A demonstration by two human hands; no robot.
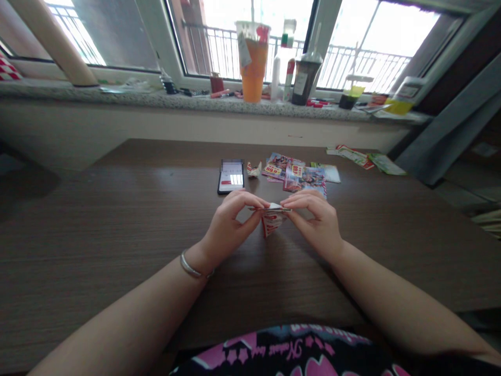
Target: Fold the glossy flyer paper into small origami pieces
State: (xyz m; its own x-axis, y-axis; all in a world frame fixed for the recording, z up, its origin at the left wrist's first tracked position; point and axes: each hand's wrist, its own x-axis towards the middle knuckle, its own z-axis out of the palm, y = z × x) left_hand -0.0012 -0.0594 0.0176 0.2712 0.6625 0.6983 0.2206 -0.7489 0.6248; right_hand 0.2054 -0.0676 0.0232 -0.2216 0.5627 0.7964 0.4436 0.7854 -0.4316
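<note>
Between my two hands, above the dark wooden table, is a small piece of folded paper (273, 222) with red and white print. My left hand (237, 213) pinches its left edge between thumb and fingers. On the other side, my right hand (315, 215) grips the right edge in the same way. The paper's lower part hangs down to a point, and a pale flap shows at the top. Just beyond my hands lie a phone (231, 176) with a lit screen and a small folded paper shape (254, 169) in white and red.
Colourful printed leaflets (304, 177) lie behind my right hand. Green and white packets (385, 163) are at the table's far right. Along the granite windowsill (188, 103) stand an orange drink cup (253, 65), a dark drink cup (306, 78) and several bottles.
</note>
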